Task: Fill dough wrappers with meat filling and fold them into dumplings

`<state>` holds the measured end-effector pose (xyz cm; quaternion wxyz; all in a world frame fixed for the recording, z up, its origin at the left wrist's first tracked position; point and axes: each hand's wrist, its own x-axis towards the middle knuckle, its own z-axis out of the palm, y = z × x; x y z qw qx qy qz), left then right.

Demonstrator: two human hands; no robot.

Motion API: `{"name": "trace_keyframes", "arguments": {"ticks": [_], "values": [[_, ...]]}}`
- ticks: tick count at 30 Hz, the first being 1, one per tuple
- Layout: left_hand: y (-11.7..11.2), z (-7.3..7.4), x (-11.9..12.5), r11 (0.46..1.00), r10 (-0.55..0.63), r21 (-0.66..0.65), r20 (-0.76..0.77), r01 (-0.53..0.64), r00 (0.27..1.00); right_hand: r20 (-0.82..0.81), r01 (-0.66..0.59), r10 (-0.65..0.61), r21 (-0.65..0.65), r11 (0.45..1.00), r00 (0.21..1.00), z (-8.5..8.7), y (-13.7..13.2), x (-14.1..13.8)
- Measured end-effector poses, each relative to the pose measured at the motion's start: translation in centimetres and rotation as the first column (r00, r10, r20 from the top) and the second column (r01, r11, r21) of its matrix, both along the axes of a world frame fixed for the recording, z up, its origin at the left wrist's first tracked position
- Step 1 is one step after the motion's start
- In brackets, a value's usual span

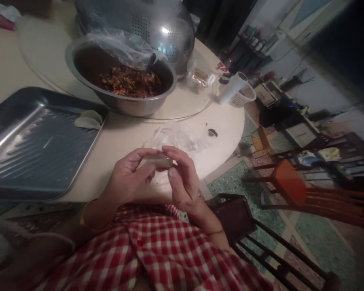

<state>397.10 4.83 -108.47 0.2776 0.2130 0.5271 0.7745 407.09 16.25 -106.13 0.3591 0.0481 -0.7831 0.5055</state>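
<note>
A pale, folded dumpling (158, 162) is held level between my two hands, above the near edge of the table. My left hand (125, 174) pinches its left part with thumb and fingers. At its right end, the curled fingers and thumb of my right hand (184, 178) close around it. Just beyond the hands lies a crumpled clear plastic bag (178, 137); what is inside is hard to make out. On the left, a metal tray (39, 161) carries a couple of finished dumplings (88, 120) near its right rim. A steel bowl (133, 106) contains brown minced filling (129, 83).
Behind the bowl stands a large perforated metal colander (170, 36). A plastic film roll (234, 87), a white basket (245, 96) and a wrapped packet (200, 79) sit at the back right. Chairs, one orange-red (289, 182), another dark (235, 218), flank the table's right side.
</note>
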Motion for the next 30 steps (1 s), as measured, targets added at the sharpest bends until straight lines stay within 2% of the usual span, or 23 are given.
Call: {"name": "trace_keyframes", "arguments": {"ticks": [3,6,8,11,13,16,21,25,28,30], "values": [[0.8,1.1,0.3,0.999,-0.018,0.032,0.165,0.013,0.986,-0.024,0.001,-0.003,-0.069,0.998,1.000,-0.4,0.2,0.3],[1.3,1.5,0.6,0.998,0.013,0.057,0.200,-0.025,0.980,-0.081,0.024,-0.033,-0.114,0.993,0.996,-0.9,0.3,0.5],[1.2,1.1,0.8,0.991,0.117,0.052,0.125,-0.124,0.985,-0.096,0.075,-0.090,-0.149,0.986,0.991,-1.1,0.4,0.6],[0.7,0.0,1.0,0.960,0.278,0.057,-0.121,-0.273,0.953,-0.041,0.132,-0.144,-0.215,0.968,0.989,-1.4,0.3,0.7],[0.4,-0.7,1.0,0.954,0.300,0.064,-0.297,-0.294,0.907,-0.002,0.142,-0.147,-0.235,0.962,0.989,-1.6,0.1,0.7],[0.3,-1.1,1.0,0.969,0.245,0.090,-0.454,-0.230,0.856,-0.014,0.132,-0.140,-0.249,0.959,0.990,-1.6,-0.2,0.6],[0.3,-0.8,0.5,0.986,0.157,0.134,-0.513,-0.102,0.844,-0.006,0.134,-0.138,-0.224,0.965,0.990,-0.7,0.4,0.7],[-0.1,-0.8,0.2,0.992,0.089,0.124,-0.546,-0.025,0.833,0.052,0.103,-0.099,-0.077,0.992,0.994,0.5,1.5,0.7],[-0.2,-0.8,0.1,0.989,0.101,0.146,-0.540,-0.025,0.836,0.064,0.085,-0.087,0.025,0.996,0.994,1.2,2.0,0.8],[-0.2,-0.7,0.2,0.988,0.108,0.153,-0.495,-0.036,0.862,0.061,0.081,-0.085,0.070,0.994,0.995,1.6,2.2,0.9]]}}
